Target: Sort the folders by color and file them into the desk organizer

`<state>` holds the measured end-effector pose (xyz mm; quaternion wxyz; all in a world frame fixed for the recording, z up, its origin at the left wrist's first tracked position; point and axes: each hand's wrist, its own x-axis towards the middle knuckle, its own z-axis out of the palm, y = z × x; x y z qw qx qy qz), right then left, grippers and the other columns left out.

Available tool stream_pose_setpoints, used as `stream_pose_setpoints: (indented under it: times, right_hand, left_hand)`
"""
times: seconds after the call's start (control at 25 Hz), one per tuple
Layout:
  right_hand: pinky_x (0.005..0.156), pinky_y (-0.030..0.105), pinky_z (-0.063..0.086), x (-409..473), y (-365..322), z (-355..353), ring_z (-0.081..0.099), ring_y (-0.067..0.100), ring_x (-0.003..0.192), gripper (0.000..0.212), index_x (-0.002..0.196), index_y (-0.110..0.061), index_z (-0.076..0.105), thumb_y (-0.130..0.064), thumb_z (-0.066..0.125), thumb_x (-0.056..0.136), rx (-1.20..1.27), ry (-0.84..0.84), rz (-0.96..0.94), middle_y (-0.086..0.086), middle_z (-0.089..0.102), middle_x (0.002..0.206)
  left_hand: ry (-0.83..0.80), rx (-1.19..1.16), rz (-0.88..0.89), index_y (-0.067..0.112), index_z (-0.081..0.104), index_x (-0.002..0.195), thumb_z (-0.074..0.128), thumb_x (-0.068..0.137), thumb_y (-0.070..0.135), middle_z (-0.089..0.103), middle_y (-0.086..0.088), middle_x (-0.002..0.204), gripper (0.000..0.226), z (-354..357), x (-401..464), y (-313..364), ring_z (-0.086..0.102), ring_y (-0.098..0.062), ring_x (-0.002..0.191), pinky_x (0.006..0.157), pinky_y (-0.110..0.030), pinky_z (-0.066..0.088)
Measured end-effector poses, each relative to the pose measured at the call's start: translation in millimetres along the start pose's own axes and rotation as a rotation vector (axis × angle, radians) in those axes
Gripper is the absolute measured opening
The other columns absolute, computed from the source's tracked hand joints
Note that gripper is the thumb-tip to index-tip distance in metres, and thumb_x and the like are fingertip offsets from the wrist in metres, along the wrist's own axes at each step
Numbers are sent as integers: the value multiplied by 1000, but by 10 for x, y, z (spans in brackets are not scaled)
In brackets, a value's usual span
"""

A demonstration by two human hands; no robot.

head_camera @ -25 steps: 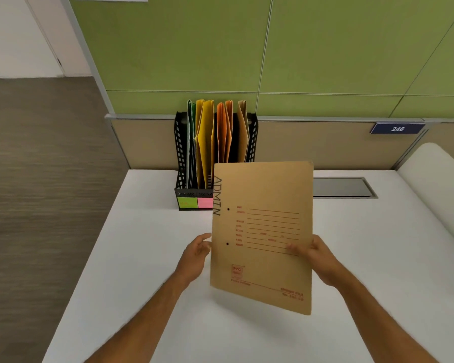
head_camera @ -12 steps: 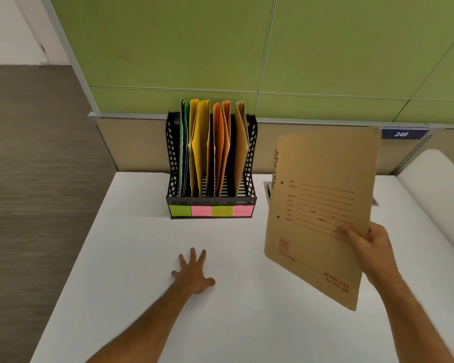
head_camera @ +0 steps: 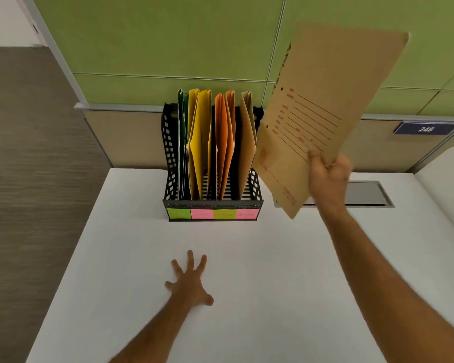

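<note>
Sticky labels [head_camera: 212, 214] seemingly bear writing, too blurred.

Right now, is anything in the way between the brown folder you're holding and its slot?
Nothing visible blocks it. The brown folder in the right hand hangs up beside the desk organizer; the rightmost slot, holding one brown filed folder, is open on top.

Tilted brown folder [head_camera: 325, 106] beside organizer [head_camera: 212, 203]
</note>
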<state>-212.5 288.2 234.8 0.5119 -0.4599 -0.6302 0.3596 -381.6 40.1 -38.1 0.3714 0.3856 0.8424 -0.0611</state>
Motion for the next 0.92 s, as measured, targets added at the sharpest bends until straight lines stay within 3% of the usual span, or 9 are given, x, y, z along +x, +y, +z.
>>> stream_pose_setpoints:
  times: [0.2,0.36,0.52,0.76,0.92]
  right_hand:
    - [77,48,57,121,198,822,63,23,87,34,109,-9,67,-37,50,100,-61,-58,19,1,65,94]
    - [76,35,52,123,315,1161,56,17,89,39,120,-6,59,-37,41,104,-100,-67,45,-2,57,99]
    - [72,31,54,68,508,1366,61,16,86,44,131,-9,49,-41,37,104,-247,-256,57,1,59,99]
    - [89,40,55,-156,1111,1372,63,19,91,50,149,-18,26,-25,45,103,-397,-641,111,3,65,114]
    - [91,46,56,-386,1315,1283,65,27,103,58,151,-25,22,-16,47,100,-436,-655,139,4,64,121]
  left_hand:
    - [-3,-11,4,47,-15,154,86,64,55,-37,8,160,135,20,18,2,-26,-44,148,109,-76,19]
    - [-4,-9,4,46,-16,154,85,66,53,-36,7,161,134,9,24,9,-26,-44,148,110,-75,19]
    - [-6,-12,1,45,-15,155,86,67,51,-36,6,161,134,-8,15,23,-27,-44,148,109,-75,20]
    - [-1,-32,1,45,-14,155,87,67,50,-36,6,161,135,-20,-6,31,-28,-44,147,109,-76,17]
    - [5,-50,-2,45,-12,156,88,67,49,-35,6,162,133,-37,-29,43,-28,-43,148,110,-76,16]
